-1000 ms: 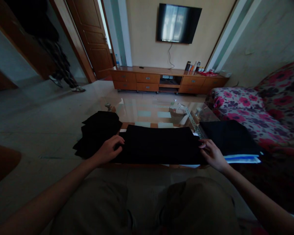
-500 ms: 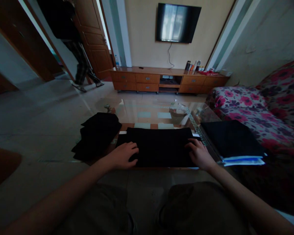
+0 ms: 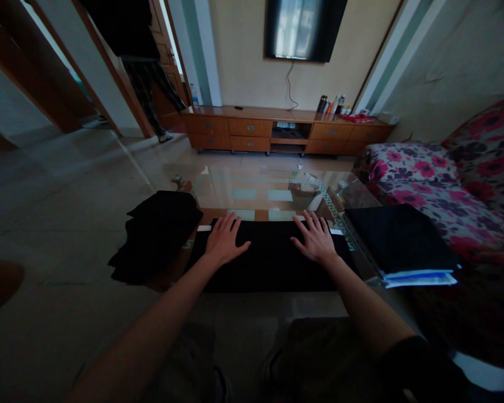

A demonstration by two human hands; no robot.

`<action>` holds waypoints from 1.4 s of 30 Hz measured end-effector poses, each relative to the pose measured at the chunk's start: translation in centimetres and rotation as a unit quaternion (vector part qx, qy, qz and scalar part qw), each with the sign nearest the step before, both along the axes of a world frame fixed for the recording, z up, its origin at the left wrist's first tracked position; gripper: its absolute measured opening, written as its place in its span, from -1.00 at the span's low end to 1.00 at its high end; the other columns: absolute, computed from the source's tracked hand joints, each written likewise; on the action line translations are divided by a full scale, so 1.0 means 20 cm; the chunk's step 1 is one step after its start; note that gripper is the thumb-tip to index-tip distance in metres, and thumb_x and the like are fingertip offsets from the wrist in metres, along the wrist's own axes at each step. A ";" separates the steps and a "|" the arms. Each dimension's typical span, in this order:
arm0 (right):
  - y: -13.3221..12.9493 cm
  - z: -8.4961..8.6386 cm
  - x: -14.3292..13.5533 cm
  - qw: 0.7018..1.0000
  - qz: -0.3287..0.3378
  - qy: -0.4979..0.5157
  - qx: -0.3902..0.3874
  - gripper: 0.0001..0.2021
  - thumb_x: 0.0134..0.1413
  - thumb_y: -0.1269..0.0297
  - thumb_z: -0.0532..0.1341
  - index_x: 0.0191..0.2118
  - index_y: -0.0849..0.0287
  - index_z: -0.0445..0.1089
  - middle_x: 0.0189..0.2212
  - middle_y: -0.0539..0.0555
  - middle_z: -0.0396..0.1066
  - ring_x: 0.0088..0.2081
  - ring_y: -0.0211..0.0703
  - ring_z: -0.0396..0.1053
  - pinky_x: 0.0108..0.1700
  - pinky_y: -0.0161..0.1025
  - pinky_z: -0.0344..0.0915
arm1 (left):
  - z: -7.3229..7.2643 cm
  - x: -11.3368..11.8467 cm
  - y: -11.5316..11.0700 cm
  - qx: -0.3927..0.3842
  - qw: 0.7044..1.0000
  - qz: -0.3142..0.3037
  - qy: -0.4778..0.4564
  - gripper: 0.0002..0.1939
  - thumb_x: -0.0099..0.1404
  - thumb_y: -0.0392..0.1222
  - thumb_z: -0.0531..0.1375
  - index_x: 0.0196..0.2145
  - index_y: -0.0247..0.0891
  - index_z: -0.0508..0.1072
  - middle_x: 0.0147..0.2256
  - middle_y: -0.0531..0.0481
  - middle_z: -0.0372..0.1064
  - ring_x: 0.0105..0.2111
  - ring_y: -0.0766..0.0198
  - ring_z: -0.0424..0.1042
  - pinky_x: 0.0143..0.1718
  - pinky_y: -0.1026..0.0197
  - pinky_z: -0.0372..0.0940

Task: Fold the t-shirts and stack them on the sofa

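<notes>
A folded black cloth (image 3: 273,263) lies flat on the glass coffee table (image 3: 252,193) in front of me; whether it is a garment I cannot tell. My left hand (image 3: 224,238) rests on its far left part, fingers spread and palm down. On the far right part lies my right hand (image 3: 315,238), likewise spread flat. White strips peek out beside the cloth's far corners. To the left sits a loose pile of black cloth (image 3: 157,235). A neater black stack (image 3: 403,238), with white and blue edges below it, is at the right.
A flowered sofa (image 3: 420,173) runs along the right side. Against the far wall is a wooden TV cabinet (image 3: 250,129) with bottles on it, under a wall-mounted television (image 3: 304,28). Another person (image 3: 145,78) stands by the door at the back left.
Both my hands have moved forward from the cloth's near sides to its far part, their fingers now spread flat. The person at the back left has moved a little to the right.
</notes>
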State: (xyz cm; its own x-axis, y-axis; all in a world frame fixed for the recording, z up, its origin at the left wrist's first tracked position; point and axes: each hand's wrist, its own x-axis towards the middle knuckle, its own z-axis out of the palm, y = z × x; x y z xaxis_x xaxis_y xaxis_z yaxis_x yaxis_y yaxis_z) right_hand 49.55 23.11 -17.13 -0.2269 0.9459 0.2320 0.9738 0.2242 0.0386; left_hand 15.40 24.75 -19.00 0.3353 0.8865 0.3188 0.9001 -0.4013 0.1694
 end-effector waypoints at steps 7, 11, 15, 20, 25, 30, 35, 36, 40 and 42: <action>0.04 -0.11 0.15 0.998 -0.025 0.034 -0.056 -0.16 0.24 -0.35 0.04 0.51 -0.14 -0.14 0.51 0.08 -0.23 0.48 0.21 -0.26 0.41 0.18 -0.21 | -0.05 -0.11 0.06 -0.076 0.996 0.046 -0.002 0.09 0.18 0.52 0.12 0.44 -0.23 0.04 0.44 -0.26 -0.08 0.46 -0.13 -0.18 0.43 -0.12 -0.25; 0.08 -0.12 0.17 0.987 -0.112 0.106 -0.041 -0.29 0.34 -0.21 -0.03 0.47 -0.01 0.00 0.46 0.20 -0.10 0.43 0.23 -0.13 0.35 0.15 -0.04 | -0.06 -0.14 0.11 -0.054 0.985 0.158 -0.040 -0.10 0.38 0.34 0.01 0.40 -0.43 0.08 0.38 -0.42 0.04 0.39 -0.17 0.02 0.36 -0.10 -0.05; 0.14 -0.09 0.22 0.948 -0.258 0.184 -0.026 -0.30 0.27 -0.12 0.08 0.35 0.26 0.19 0.23 0.40 0.22 0.22 0.31 0.18 0.21 0.17 0.14 | -0.02 -0.18 0.17 -0.057 0.955 0.282 -0.067 -0.21 0.37 0.19 0.07 0.32 -0.50 0.19 0.17 -0.50 0.31 0.21 -0.28 0.26 0.19 -0.17 0.17; 0.18 -0.05 0.26 0.946 -0.256 0.197 -0.026 -0.44 0.18 -0.07 0.18 0.22 0.09 0.37 0.16 0.29 0.31 0.18 0.35 0.18 0.15 0.29 0.14 | 0.02 -0.23 0.22 -0.081 0.955 0.272 -0.083 -0.32 0.36 0.12 0.12 0.31 -0.30 0.25 0.08 -0.35 0.44 0.11 -0.27 0.36 0.08 -0.23 0.27; 0.21 -0.03 0.30 0.932 -0.197 0.304 0.006 -0.52 0.17 0.02 0.20 0.14 0.12 0.43 -0.14 0.18 0.50 -0.06 0.09 0.39 0.05 0.03 0.29 | 0.01 -0.28 0.28 -0.117 0.944 0.237 -0.198 -0.38 0.32 0.01 0.22 0.26 -0.27 0.36 -0.08 -0.21 0.54 -0.04 -0.01 0.51 0.06 0.03 0.33; 0.24 -0.05 0.36 0.864 -0.218 0.450 -0.057 -0.49 0.05 0.08 0.29 0.10 0.21 0.47 -0.34 0.10 0.53 -0.36 -0.12 0.44 -0.22 -0.18 0.37 | -0.04 -0.33 0.33 -0.190 0.863 0.229 -0.407 -0.39 0.22 -0.11 0.30 0.22 -0.25 0.43 -0.18 -0.12 0.56 -0.23 0.16 0.56 -0.10 0.15 0.41; 0.22 -0.06 0.36 0.837 -0.194 0.504 -0.093 -0.48 0.03 0.17 0.26 0.13 0.23 0.46 -0.42 0.07 0.53 -0.57 -0.26 0.31 -0.48 -0.32 0.28 | -0.06 -0.36 0.34 -0.243 0.810 0.213 -0.490 -0.37 0.17 -0.14 0.34 0.19 -0.30 0.45 -0.14 -0.18 0.59 -0.22 0.14 0.59 -0.13 0.15 0.44; 0.22 -0.05 0.36 0.828 -0.188 0.519 -0.096 -0.45 0.03 0.19 0.26 0.17 0.24 0.44 -0.42 0.07 0.54 -0.59 -0.28 0.29 -0.52 -0.34 0.26 | -0.05 -0.36 0.35 -0.246 0.806 0.212 -0.494 -0.39 0.16 -0.13 0.35 0.17 -0.30 0.48 -0.14 -0.19 0.59 -0.21 0.13 0.59 -0.12 0.14 0.44; 0.22 -0.06 0.36 0.798 -0.182 0.567 -0.098 -0.42 -0.01 0.24 0.28 0.18 0.30 0.43 -0.39 0.11 0.56 -0.58 -0.28 0.34 -0.55 -0.37 0.27 | -0.05 -0.37 0.35 -0.253 0.799 0.214 -0.501 -0.46 0.13 -0.13 0.37 0.08 -0.31 0.54 -0.13 -0.20 0.60 -0.17 0.10 0.59 -0.07 0.11 0.44; 0.23 -0.08 0.36 0.800 -0.181 0.564 -0.095 -0.45 -0.01 0.25 0.28 0.14 0.29 0.45 -0.37 0.11 0.57 -0.54 -0.26 0.38 -0.51 -0.35 0.32 | -0.05 -0.37 0.34 -0.253 0.799 0.218 -0.500 -0.47 0.12 -0.16 0.37 0.07 -0.29 0.55 -0.12 -0.18 0.60 -0.17 0.11 0.59 -0.06 0.11 0.44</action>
